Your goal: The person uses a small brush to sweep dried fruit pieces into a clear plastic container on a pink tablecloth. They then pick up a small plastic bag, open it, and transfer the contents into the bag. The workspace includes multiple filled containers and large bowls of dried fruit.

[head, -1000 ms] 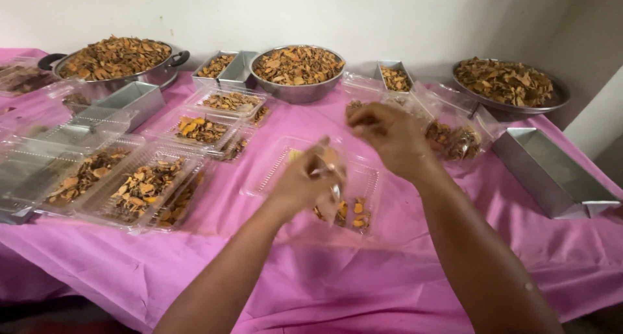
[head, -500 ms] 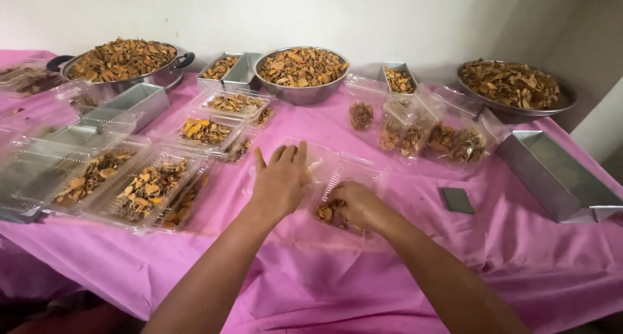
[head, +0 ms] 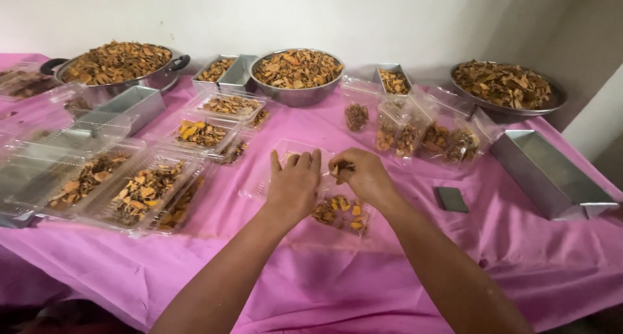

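- The left hand (head: pixel 293 183) lies flat, palm down, fingers stretched and close together, on the clear lid (head: pixel 285 159) of an open clamshell box; it grips nothing.
- The right hand (head: pixel 365 176) is curled just beside the left one, fingertips pinched on a few brown chips (head: pixel 340 168).
- The box's tray (head: pixel 341 212) sits on the counter (head: pixel 519 256) right below the hands, near the middle, and holds orange and brown dried pieces.
- The counter is covered with a pink cloth.
- To the left stand filled clear boxes (head: pixel 139 191), closed, some stacked, with more of the same pieces inside.
- Further back two more filled boxes (head: pixel 202 133) lie side by side toward the pots.
- A big pot (head: pixel 117 68) with black handles stands at the back left, heaped with dried pieces.
- A round steel bowl (head: pixel 297 74) stands at the back centre, also heaped.
- A flat steel dish (head: pixel 506 86) stands at the back right, full as well.
- Small steel loaf tins (head: pixel 227 71) stand between pot and bowl; one holds pieces.
- Clear bags (head: pixel 415 130) of dried pieces stand behind the right hand, well apart from it.
- A long empty steel tin (head: pixel 548 172) lies at the right edge.
- A small dark flat square (head: pixel 451 199) lies on the cloth between the right forearm and that tin.
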